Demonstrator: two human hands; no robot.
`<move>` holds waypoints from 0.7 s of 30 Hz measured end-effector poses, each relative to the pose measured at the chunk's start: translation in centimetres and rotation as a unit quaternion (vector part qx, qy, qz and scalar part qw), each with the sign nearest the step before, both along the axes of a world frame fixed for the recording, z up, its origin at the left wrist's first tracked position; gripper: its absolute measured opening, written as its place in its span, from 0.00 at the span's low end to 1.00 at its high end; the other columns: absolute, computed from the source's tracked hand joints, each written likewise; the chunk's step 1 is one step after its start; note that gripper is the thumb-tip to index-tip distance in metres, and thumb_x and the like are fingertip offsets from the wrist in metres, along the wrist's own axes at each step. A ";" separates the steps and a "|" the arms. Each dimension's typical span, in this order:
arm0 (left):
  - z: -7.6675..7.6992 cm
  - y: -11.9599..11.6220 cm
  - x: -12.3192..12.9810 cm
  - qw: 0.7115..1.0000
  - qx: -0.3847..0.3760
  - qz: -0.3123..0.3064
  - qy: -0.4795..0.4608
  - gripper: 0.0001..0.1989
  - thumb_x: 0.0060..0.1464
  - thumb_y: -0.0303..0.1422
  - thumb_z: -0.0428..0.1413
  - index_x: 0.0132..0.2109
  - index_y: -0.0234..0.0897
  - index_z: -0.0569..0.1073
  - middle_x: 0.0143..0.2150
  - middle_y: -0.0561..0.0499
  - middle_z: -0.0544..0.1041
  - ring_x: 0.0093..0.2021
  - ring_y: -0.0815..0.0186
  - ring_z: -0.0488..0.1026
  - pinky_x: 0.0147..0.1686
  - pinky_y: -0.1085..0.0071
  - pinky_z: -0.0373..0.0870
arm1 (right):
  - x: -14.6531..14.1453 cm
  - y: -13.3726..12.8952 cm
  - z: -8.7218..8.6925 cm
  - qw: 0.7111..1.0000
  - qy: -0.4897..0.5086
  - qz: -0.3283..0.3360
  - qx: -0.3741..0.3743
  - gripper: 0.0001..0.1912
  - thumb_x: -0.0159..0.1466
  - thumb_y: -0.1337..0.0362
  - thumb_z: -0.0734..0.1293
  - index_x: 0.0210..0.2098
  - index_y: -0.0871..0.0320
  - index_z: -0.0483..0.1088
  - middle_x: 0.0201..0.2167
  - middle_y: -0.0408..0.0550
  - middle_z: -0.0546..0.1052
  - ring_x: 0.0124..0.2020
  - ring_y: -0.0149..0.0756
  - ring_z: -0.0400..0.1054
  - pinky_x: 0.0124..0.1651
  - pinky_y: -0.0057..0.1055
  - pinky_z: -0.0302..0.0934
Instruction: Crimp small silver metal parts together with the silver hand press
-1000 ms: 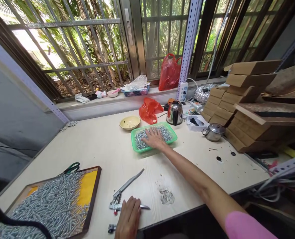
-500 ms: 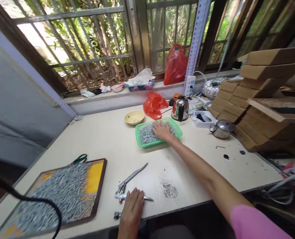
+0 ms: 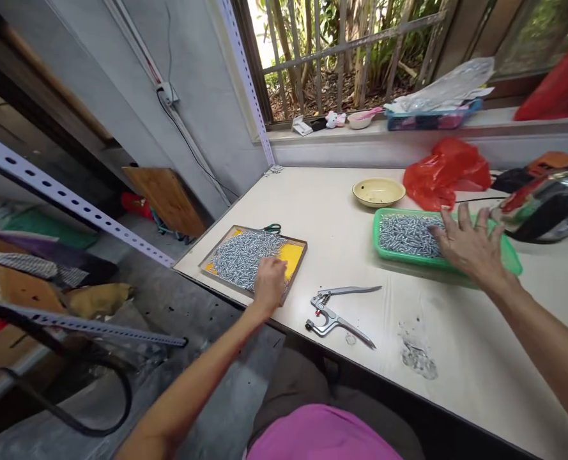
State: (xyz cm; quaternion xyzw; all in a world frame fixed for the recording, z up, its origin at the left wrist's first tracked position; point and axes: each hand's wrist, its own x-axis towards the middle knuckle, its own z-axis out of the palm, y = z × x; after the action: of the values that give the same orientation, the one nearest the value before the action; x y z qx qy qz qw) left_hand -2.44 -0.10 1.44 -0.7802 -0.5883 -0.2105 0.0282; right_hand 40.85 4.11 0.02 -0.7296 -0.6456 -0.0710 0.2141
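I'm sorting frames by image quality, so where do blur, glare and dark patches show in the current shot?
Head view: the kettle at the right edge is smeared, and the right hand looks slightly soft; head view: the pliers look fairly crisp; head view: daylight washes out part of the window, while the space under the table falls dark.

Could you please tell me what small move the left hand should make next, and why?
Perhaps gather a few small silvery metal rods from the brown-framed rectangular tray: the left hand is curled over that tray, near its exposed yellow base, though whether it holds any is hidden.
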 end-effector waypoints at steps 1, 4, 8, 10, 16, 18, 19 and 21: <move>0.4 1.4 -1.2 0.999 -0.021 0.033 0.025 0.13 0.62 0.28 0.48 0.44 0.33 0.77 0.42 0.41 0.75 0.47 0.55 0.67 0.46 0.60 0.68 | -1.6 -0.6 0.5 0.999 -0.013 0.024 0.023 0.36 0.69 0.46 0.48 0.67 0.62 0.52 0.69 0.63 0.48 0.68 0.68 0.33 0.60 0.68 0.34; 0.6 4.9 -3.5 0.991 -0.072 0.075 0.087 0.14 0.62 0.30 0.47 0.45 0.34 0.78 0.43 0.42 0.74 0.47 0.54 0.64 0.42 0.62 0.66 | -7.4 -2.9 0.6 0.991 -0.044 0.126 0.022 0.32 0.71 0.50 0.47 0.63 0.65 0.59 0.66 0.64 0.56 0.68 0.62 0.39 0.61 0.63 0.43; -0.1 7.4 -4.3 0.982 -0.121 0.027 0.144 0.13 0.61 0.32 0.50 0.47 0.37 0.77 0.43 0.43 0.74 0.46 0.55 0.63 0.40 0.65 0.64 | -14.2 -7.5 -2.2 0.960 -0.057 0.275 -0.014 0.27 0.71 0.52 0.50 0.61 0.58 0.63 0.65 0.57 0.59 0.68 0.55 0.42 0.63 0.57 0.47; -0.3 7.9 -4.1 0.977 -0.119 -0.002 0.176 0.12 0.61 0.33 0.51 0.44 0.36 0.78 0.42 0.42 0.74 0.46 0.55 0.63 0.39 0.65 0.63 | -16.5 -9.9 -3.7 0.947 -0.060 0.315 -0.027 0.24 0.70 0.53 0.53 0.59 0.56 0.65 0.65 0.56 0.60 0.68 0.54 0.43 0.62 0.57 0.48; 0.0 8.8 -2.7 0.953 -0.132 -0.052 0.267 0.13 0.59 0.24 0.47 0.39 0.27 0.77 0.41 0.36 0.73 0.45 0.54 0.65 0.38 0.64 0.63 | -19.0 -13.8 -5.3 0.938 -0.053 0.338 -0.044 0.22 0.69 0.55 0.56 0.57 0.58 0.66 0.62 0.56 0.64 0.68 0.53 0.44 0.63 0.54 0.49; 0.2 9.2 -2.6 0.951 -0.140 -0.071 0.267 0.14 0.58 0.21 0.45 0.38 0.26 0.77 0.40 0.36 0.74 0.45 0.54 0.66 0.39 0.64 0.64 | -19.0 -14.1 -5.7 0.941 -0.058 0.332 -0.035 0.23 0.69 0.55 0.57 0.58 0.59 0.65 0.62 0.57 0.64 0.68 0.54 0.44 0.62 0.55 0.48; 0.4 9.3 -2.7 0.953 -0.141 -0.071 0.257 0.15 0.57 0.20 0.45 0.37 0.26 0.77 0.39 0.36 0.74 0.44 0.55 0.67 0.39 0.64 0.64 | -18.9 -14.2 -5.9 0.942 -0.059 0.329 -0.030 0.23 0.69 0.55 0.57 0.58 0.60 0.65 0.62 0.58 0.64 0.68 0.54 0.44 0.62 0.55 0.48; 0.8 9.5 -2.9 0.964 -0.144 -0.054 0.218 0.14 0.56 0.20 0.46 0.34 0.28 0.77 0.38 0.37 0.75 0.44 0.56 0.68 0.39 0.64 0.65 | -18.7 -14.5 -6.2 0.945 -0.061 0.322 -0.022 0.23 0.69 0.55 0.58 0.58 0.61 0.65 0.62 0.59 0.64 0.67 0.55 0.45 0.61 0.56 0.48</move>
State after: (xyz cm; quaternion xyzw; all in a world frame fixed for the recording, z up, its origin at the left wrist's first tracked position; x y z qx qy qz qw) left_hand -5.36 9.42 2.25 -0.8335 -0.5493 0.0504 0.0323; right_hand 22.13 -10.38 -6.21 -0.4819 -0.8591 -0.0282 0.1699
